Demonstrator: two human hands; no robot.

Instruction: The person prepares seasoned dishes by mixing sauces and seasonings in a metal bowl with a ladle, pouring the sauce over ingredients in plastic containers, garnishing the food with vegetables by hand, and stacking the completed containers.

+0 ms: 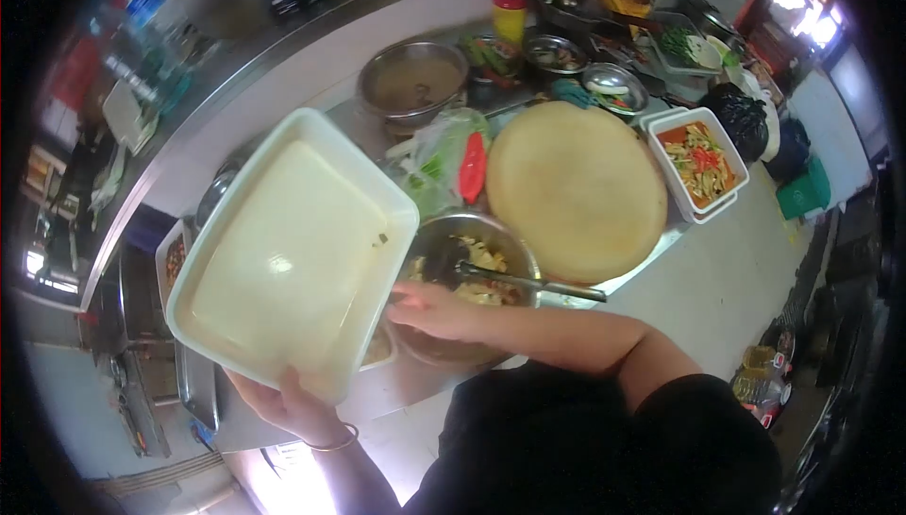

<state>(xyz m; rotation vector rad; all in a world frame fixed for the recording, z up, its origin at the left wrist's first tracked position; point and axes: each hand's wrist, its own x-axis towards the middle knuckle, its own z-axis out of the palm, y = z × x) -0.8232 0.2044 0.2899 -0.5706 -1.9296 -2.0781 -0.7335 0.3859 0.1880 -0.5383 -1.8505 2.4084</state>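
Cluttered counter below, a white rectangular tub shows dark specks.

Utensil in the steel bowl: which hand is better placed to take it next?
Right, most likely. The right hand is beside the steel bowl and close to the utensil, though I can't tell whether its fingertips touch the white tray. The left hand holds that tray's lower edge, farther off.
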